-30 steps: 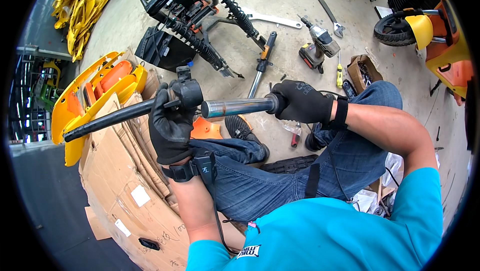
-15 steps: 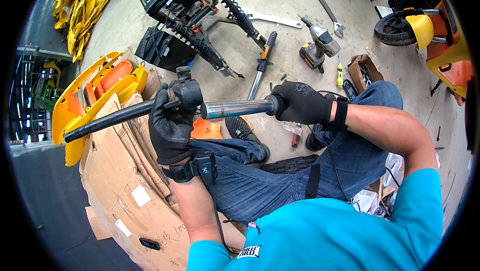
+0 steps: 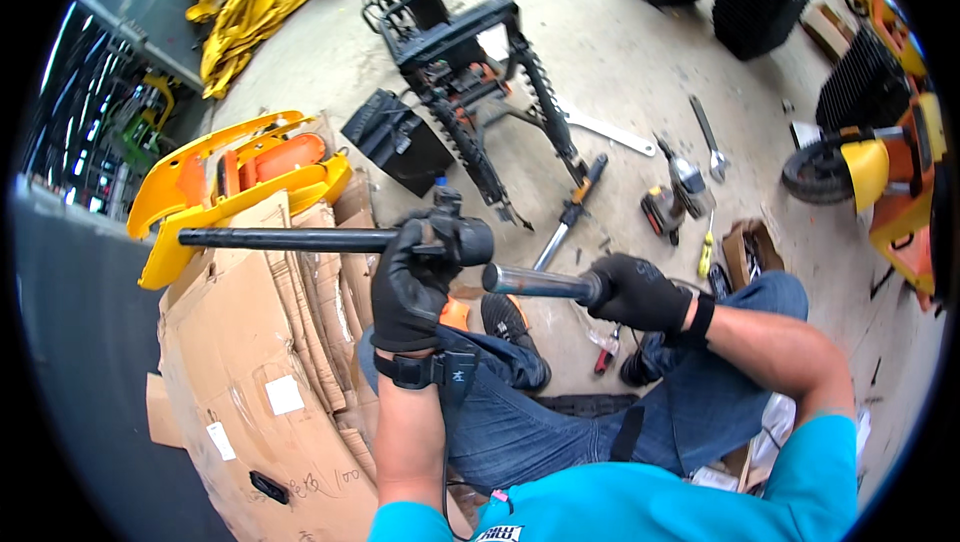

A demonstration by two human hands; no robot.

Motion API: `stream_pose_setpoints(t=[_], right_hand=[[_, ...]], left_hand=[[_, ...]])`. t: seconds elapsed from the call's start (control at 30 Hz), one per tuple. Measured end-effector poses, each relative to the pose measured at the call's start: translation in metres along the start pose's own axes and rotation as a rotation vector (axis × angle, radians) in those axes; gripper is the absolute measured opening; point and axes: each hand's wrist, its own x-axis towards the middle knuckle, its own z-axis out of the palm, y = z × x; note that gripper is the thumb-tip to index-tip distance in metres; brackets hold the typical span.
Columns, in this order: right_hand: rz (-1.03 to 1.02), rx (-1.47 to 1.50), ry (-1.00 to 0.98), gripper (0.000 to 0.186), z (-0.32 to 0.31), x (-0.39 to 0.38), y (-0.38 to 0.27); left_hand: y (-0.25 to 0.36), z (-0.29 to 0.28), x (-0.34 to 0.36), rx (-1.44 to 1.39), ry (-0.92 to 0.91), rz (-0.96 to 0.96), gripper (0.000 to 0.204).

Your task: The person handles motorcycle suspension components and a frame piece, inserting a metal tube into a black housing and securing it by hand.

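My left hand [image 3: 405, 292], in a black glove, is wrapped round a long black tube [image 3: 285, 240] with a thick black clamp head [image 3: 466, 240] at its right end. The tube lies nearly level and points left over the cardboard. Held in my gloved right hand [image 3: 642, 294] is a chrome tube [image 3: 530, 280] with a dark collar next to the fingers. Its free end sits just below and close to the clamp head; whether they touch I cannot tell. The far end of the chrome tube is hidden by the right hand.
Ahead stands a black vehicle frame [image 3: 450, 42] with coil springs, beside a black box [image 3: 398, 142]. A power drill [image 3: 662, 212], an adjustable wrench [image 3: 708, 137], a screwdriver [image 3: 706, 252] and another chrome tube [image 3: 555, 240] lie on the floor. Flattened cardboard [image 3: 240, 362] and yellow panels [image 3: 170, 187] are at left.
The black tube has turned nearly level. The chrome tube now slopes down to the right, its free end lower against the clamp head. The whole view has shifted; both grips stay.
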Motion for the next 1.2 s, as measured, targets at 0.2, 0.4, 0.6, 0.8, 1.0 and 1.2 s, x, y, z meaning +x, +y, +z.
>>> stream_pose_setpoints(t=[0.2, 0.4, 0.6, 0.8, 1.0, 1.2], right_hand=[[0.104, -0.017, -0.051, 0.036, -0.008, 0.000, -0.009], [0.183, 0.037, -0.075, 0.035, -0.006, 0.002, -0.016], [0.206, 0.040, -0.098, 0.033, -0.008, 0.001, -0.010], [0.212, 0.110, -0.102, 0.030, -0.008, 0.004, -0.016], [0.304, 0.175, -0.095, 0.031, -0.008, -0.001, -0.002], [0.338, 0.240, -0.117, 0.031, -0.007, 0.001, -0.005]], left_hand=[[-0.004, 0.006, 0.001, -0.044, -0.065, 0.001, 0.024], [-0.009, 0.005, -0.001, 0.017, -0.017, 0.041, 0.030], [-0.010, 0.009, 0.000, -0.065, -0.001, 0.018, 0.027], [-0.017, -0.009, 0.010, -0.056, -0.094, -0.005, 0.029], [-0.014, 0.001, 0.006, -0.079, -0.091, 0.012, 0.029], [-0.012, 0.005, 0.003, -0.135, -0.021, 0.026, 0.028]])
